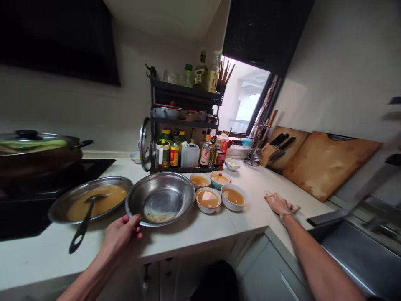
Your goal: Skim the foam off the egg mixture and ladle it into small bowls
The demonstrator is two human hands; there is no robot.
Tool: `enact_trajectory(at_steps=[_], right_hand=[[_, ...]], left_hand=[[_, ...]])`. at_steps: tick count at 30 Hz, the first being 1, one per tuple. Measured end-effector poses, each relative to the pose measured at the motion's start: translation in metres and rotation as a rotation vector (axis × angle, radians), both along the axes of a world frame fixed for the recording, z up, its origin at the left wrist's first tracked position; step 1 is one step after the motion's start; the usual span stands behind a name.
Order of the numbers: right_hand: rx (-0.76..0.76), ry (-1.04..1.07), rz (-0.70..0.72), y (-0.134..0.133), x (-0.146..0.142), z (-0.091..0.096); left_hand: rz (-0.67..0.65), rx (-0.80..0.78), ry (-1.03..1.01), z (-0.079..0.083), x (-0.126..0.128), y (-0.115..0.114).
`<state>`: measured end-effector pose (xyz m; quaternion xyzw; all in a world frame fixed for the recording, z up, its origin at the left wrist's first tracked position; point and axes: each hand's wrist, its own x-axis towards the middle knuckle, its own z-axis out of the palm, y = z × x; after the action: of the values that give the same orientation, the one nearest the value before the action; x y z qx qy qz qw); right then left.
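Note:
My left hand (pixel 124 229) pinches the near rim of a steel basin (pixel 164 198), thumb on top and fingers below. A little liquid with green bits lies in the bottom of this basin, which looks slightly tilted. On the counter at the right, my right hand (pixel 277 203) presses down on a crumpled pale cloth (pixel 295 207), mostly covered by the hand. Left of the basin stands a second steel basin (pixel 125 184) of cloudy yellowish liquid, with a black-handled utensil (pixel 82 230) leaning in it. Several bowls (pixel 234 207) of brownish liquid stand right of the held basin.
A lidded pan (pixel 40 150) sits on the black stove (pixel 19 217) at the left. Behind the basins rises a black rack (pixel 184 121) of bottles and jars. Cutting boards (pixel 335 163) and a knife block (pixel 269 154) lean along the right wall, near the sink (pixel 354 251).

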<state>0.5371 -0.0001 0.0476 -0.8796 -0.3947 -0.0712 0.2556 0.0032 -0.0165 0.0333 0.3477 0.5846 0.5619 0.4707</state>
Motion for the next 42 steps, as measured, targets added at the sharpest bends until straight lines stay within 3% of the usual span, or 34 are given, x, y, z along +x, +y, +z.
enact_trajectory(at_steps=[4, 6, 7, 9, 12, 15, 18, 21, 27, 31, 34, 36, 39, 42], right_hand=[[-0.029, 0.009, 0.142, 0.004, -0.001, -0.001], [0.016, 0.009, 0.188, -0.008, -0.022, 0.001], [0.136, 0.014, 0.224, -0.018, -0.04, 0.002], [0.371, 0.059, 0.293, -0.043, -0.092, 0.005], [0.629, 0.037, 0.692, -0.08, -0.2, 0.006], [0.585, -0.003, 1.117, -0.101, -0.306, 0.001], [0.42, -0.106, 1.249, -0.105, -0.363, -0.011], [0.415, -0.188, 1.232, -0.105, -0.361, -0.022], [0.552, -0.325, 1.09, -0.098, -0.289, -0.022], [0.549, -0.344, 1.067, -0.078, -0.243, 0.001], [0.603, -0.355, 1.005, -0.052, -0.223, 0.037], [0.631, -0.37, 1.071, -0.037, -0.229, 0.068], [0.589, -0.404, 1.348, -0.031, -0.277, 0.105], [0.384, -0.507, 1.736, -0.038, -0.344, 0.113]], left_hand=[[-0.019, -0.013, -0.115, 0.003, 0.003, -0.007], [0.0, 0.012, -0.117, 0.002, 0.003, -0.011], [0.009, 0.024, -0.108, 0.002, 0.003, -0.012], [0.02, 0.047, -0.088, 0.002, 0.004, -0.015], [0.033, 0.063, -0.083, 0.002, 0.009, -0.021], [0.027, 0.059, -0.094, 0.005, 0.013, -0.028], [-0.01, 0.029, -0.109, 0.011, 0.009, -0.037], [-0.049, 0.003, -0.058, 0.021, -0.008, -0.043], [-0.267, -0.041, -0.043, 0.03, -0.045, -0.048], [-0.418, -0.101, -0.109, 0.03, -0.053, -0.051], [-0.509, -0.103, -0.107, 0.036, -0.051, -0.056], [-0.554, -0.105, -0.081, 0.042, -0.046, -0.057], [-0.617, -0.1, -0.038, 0.049, -0.036, -0.057], [-0.635, -0.053, -0.044, 0.054, -0.024, -0.054]])
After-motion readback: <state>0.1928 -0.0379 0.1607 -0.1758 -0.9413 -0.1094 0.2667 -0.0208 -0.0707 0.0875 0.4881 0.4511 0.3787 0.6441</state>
